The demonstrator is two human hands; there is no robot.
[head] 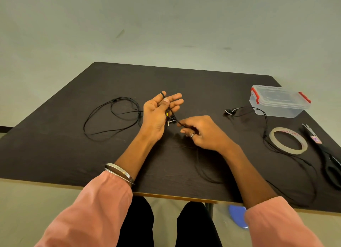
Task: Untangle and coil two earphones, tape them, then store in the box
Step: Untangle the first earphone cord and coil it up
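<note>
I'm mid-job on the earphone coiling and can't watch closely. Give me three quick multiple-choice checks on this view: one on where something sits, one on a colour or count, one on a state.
1. Where does the tape roll lie?
A. On the left by the loose cable
B. On the right, between the box and the scissors
C. Inside the box

2. What colour are the box's latches?
A. Red
B. Blue
C. Green

3. What state is the box's lid in?
A. Off, lying beside it
B. Propped half open
C. On the box

Answers:
1 B: the tape roll lies on the table nearer than the box, with the scissors to its right.
2 A: a red clip shows at each end of the lid.
3 C: the clear lid sits flat on top, and the latches appear to be down.
</note>
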